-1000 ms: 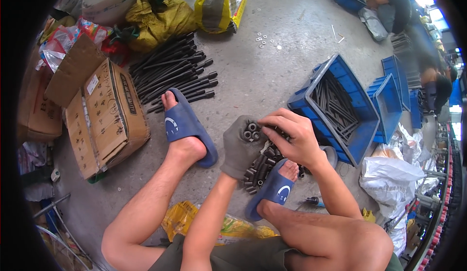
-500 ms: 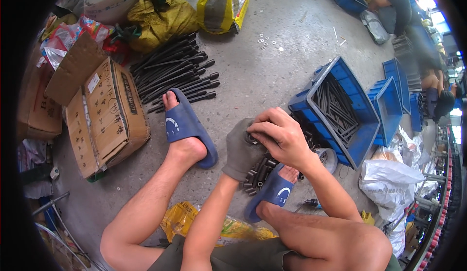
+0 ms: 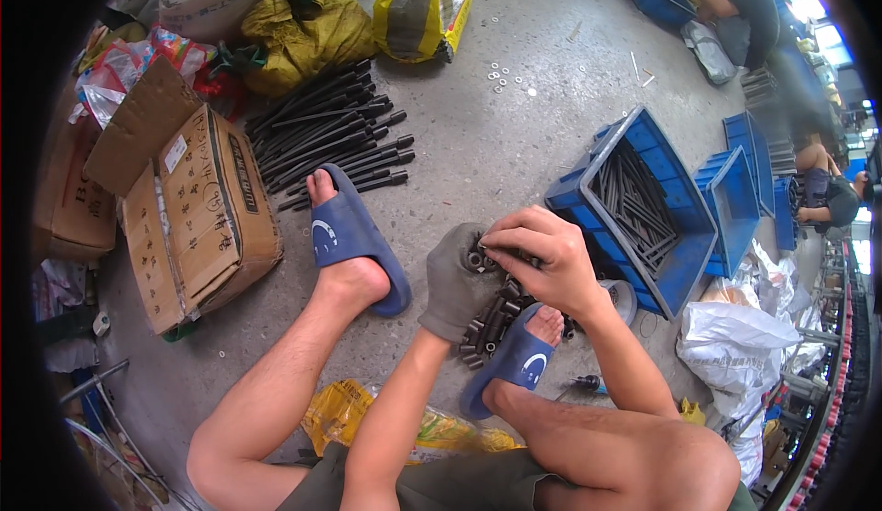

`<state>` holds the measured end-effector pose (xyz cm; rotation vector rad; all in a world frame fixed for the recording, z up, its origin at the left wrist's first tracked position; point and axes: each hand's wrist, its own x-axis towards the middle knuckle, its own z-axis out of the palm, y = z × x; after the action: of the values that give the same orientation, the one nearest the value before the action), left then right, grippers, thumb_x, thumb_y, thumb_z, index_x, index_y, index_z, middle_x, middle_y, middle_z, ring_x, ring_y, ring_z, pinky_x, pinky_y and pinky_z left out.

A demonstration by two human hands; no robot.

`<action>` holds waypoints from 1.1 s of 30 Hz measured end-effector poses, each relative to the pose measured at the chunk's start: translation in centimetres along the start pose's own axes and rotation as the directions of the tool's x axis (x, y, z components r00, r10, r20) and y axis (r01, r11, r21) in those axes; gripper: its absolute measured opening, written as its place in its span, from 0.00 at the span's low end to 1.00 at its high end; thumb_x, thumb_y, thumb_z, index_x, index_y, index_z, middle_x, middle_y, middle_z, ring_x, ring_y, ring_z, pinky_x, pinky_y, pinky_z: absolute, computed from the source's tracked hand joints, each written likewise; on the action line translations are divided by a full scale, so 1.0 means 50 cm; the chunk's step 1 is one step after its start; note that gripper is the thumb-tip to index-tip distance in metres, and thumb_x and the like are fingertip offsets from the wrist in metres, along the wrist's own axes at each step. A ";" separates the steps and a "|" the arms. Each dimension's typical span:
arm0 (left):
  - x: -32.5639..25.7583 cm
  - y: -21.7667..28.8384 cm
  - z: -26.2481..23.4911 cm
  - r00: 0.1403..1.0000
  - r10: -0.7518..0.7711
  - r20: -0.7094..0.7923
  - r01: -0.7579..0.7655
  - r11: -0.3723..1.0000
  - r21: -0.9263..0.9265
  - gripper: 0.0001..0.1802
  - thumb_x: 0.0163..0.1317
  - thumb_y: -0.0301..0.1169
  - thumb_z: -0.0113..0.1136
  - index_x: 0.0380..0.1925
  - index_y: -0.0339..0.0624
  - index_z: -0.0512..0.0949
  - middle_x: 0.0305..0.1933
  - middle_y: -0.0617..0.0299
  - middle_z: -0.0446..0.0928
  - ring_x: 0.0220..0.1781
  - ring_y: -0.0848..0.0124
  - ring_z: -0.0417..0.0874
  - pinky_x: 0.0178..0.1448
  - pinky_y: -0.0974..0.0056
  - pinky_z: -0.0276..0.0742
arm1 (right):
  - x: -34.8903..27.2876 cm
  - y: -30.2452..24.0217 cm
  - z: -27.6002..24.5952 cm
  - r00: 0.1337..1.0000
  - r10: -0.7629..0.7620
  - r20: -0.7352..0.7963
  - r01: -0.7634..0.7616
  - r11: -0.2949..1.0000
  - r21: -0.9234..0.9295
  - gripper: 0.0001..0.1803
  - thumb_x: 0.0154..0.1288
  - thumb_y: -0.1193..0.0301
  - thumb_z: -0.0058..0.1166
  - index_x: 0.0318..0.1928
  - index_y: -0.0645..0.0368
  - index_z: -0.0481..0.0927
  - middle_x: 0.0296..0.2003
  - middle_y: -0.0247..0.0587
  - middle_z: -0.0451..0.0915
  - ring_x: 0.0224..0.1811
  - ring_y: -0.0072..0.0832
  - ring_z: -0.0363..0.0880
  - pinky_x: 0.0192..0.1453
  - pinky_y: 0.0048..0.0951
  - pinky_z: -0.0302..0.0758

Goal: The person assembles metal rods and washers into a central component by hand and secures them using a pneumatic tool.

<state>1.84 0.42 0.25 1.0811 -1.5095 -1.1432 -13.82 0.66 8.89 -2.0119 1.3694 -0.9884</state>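
Observation:
My left hand (image 3: 452, 283), in a grey glove, is closed around a few small black parts with round openings, like coupling sleeves (image 3: 475, 259). My bare right hand (image 3: 551, 258) is right beside it, fingertips pinched together at the sleeves. Whatever sits in that pinch is too small to make out. Under both hands, a pile of short black sleeves (image 3: 497, 320) lies on the floor by my right slipper (image 3: 525, 361). Long black rods with thicker ends (image 3: 322, 134) are stacked beyond my left slipper (image 3: 354, 235).
A blue crate (image 3: 588, 203) of black rods stands to the right, with more blue crates (image 3: 728, 199) behind. An opened cardboard box (image 3: 197, 217) sits at left. Small pale washers (image 3: 497, 77) are scattered on the floor. Co-workers (image 3: 749, 15) sit at far right.
My right hand has shifted slightly right and opened a small gap from the glove, so the sleeves' round openings now show. The left hand has stayed almost in place.

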 end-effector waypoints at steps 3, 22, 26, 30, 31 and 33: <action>-0.002 -0.006 -0.001 1.000 0.000 -0.005 0.000 1.000 0.016 0.12 0.57 0.31 0.74 0.39 0.41 0.83 0.37 0.50 0.85 0.38 0.50 0.87 0.42 0.53 0.82 | 0.005 -0.002 0.001 0.999 -0.035 0.004 0.035 0.999 -0.038 0.11 0.59 0.79 0.72 0.42 0.58 0.90 0.40 0.39 0.88 0.42 0.40 0.86 0.46 0.36 0.83; -0.004 0.006 -0.006 0.997 -0.044 0.070 0.048 0.997 -0.053 0.15 0.55 0.31 0.76 0.40 0.41 0.84 0.38 0.50 0.85 0.40 0.51 0.88 0.44 0.52 0.83 | 0.023 -0.010 -0.039 0.891 0.377 0.251 -0.426 0.886 0.181 0.09 0.62 0.76 0.71 0.43 0.63 0.88 0.31 0.42 0.86 0.31 0.28 0.87 0.39 0.30 0.82; -0.003 0.011 -0.010 0.997 -0.055 0.058 0.058 0.997 -0.050 0.15 0.55 0.31 0.76 0.40 0.41 0.83 0.37 0.50 0.85 0.40 0.50 0.88 0.44 0.53 0.83 | 0.016 0.000 -0.030 0.946 0.262 0.191 -0.295 0.941 0.168 0.09 0.62 0.76 0.71 0.42 0.63 0.88 0.32 0.43 0.86 0.31 0.32 0.87 0.39 0.32 0.82; -0.002 0.006 -0.008 0.997 -0.061 0.041 0.064 0.994 -0.083 0.14 0.55 0.31 0.76 0.40 0.41 0.83 0.37 0.50 0.85 0.40 0.50 0.88 0.44 0.53 0.83 | 0.021 -0.021 -0.033 0.980 0.147 0.136 -0.152 0.988 0.026 0.10 0.61 0.76 0.73 0.42 0.62 0.88 0.35 0.44 0.87 0.35 0.37 0.89 0.42 0.32 0.83; -0.001 0.006 -0.007 0.997 -0.060 0.041 0.063 0.995 -0.082 0.14 0.55 0.31 0.76 0.40 0.41 0.83 0.37 0.50 0.85 0.40 0.50 0.88 0.44 0.53 0.83 | 0.022 -0.028 -0.032 0.980 0.162 0.115 -0.166 0.986 0.023 0.10 0.61 0.76 0.73 0.43 0.62 0.88 0.35 0.45 0.87 0.36 0.40 0.89 0.42 0.34 0.83; 0.001 0.004 -0.005 1.000 -0.010 0.026 0.011 0.998 -0.062 0.14 0.54 0.30 0.76 0.39 0.42 0.83 0.36 0.51 0.84 0.39 0.49 0.87 0.43 0.53 0.82 | 0.022 -0.030 -0.028 0.987 0.105 0.121 -0.104 0.995 -0.011 0.10 0.62 0.75 0.73 0.43 0.61 0.88 0.36 0.45 0.87 0.36 0.41 0.88 0.41 0.35 0.83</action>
<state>2.04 0.38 0.46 1.0368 -1.4793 -1.2076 -13.85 0.17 11.14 -1.9481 1.3968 -0.8048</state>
